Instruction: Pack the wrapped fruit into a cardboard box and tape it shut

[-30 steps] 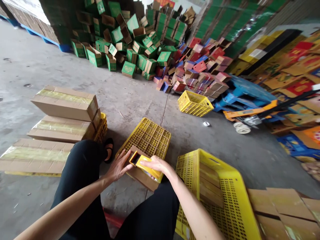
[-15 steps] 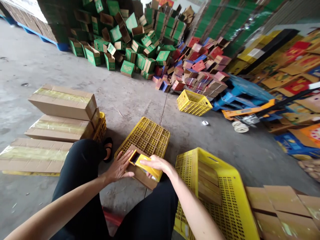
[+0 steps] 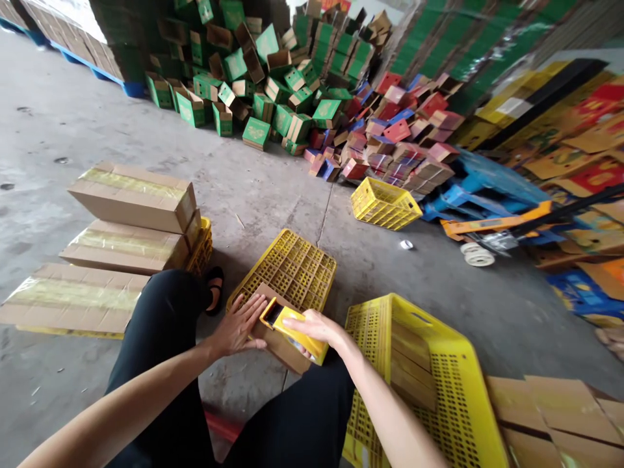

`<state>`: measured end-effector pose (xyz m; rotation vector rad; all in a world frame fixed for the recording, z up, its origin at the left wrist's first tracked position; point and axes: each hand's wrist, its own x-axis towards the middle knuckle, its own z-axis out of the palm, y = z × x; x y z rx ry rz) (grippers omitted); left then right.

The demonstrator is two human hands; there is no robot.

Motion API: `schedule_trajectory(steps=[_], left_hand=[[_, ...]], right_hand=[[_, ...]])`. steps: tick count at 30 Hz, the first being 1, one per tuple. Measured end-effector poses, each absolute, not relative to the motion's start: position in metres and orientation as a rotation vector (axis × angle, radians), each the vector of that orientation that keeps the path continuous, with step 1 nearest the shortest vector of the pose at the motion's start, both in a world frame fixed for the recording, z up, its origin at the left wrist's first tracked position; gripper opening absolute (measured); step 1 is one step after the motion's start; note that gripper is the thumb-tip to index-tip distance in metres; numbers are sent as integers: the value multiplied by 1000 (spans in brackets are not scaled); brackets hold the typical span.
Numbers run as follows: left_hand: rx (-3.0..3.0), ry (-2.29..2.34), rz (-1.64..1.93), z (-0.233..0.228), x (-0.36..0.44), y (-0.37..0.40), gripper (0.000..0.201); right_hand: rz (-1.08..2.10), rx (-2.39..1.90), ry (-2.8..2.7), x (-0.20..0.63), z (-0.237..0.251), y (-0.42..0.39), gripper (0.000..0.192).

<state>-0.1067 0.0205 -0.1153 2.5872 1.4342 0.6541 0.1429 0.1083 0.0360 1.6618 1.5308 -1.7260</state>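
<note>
Your right hand [image 3: 319,327] is curled over the top of a yellow tape tool [image 3: 297,333] and grips it. The tool sits on a brown cardboard box [image 3: 279,343], near the box's far end. Your left hand [image 3: 238,325] lies flat and spread out, fingers straight, pressing on the left side of that same box. It holds nothing.

The box rests across your lap, just in front of an upside-down yellow crate [image 3: 287,270] on the floor. Your hands and the tool cover most of the box, so you cannot see its top well. The tape inside the tool is hidden too.

The box is plain, smooth cardboard with straight edges. The crate is hard plastic, full of little square holes. Another yellow crate [image 3: 429,370] stands by your right arm, and flat cardboard pieces lean inside it. To your left, long taped boxes [image 3: 131,198] lie stacked, shiny on top where the tape runs.
</note>
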Motion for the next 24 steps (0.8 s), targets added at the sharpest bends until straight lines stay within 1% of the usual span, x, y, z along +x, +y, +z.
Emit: schedule_trajectory(steps=[3, 6, 10, 16, 24], left_hand=[[2592, 1465, 699, -118, -101, 19, 108], [2595, 1484, 740, -124, -93, 16, 112], [2575, 1403, 772, -129, -87, 17, 118], [2535, 1348, 797, -126, -88, 20, 118], [2526, 1317, 749, -131, -90, 22, 120]], right_hand=[[-1714, 1679, 1515, 144, 36, 107, 41], [-1735, 1673, 1519, 143, 34, 107, 41], [-1750, 1608, 1506, 145, 31, 112, 43], [-1729, 1530, 1513, 148, 31, 118, 49], [-1791, 1624, 1501, 150, 31, 106, 41]])
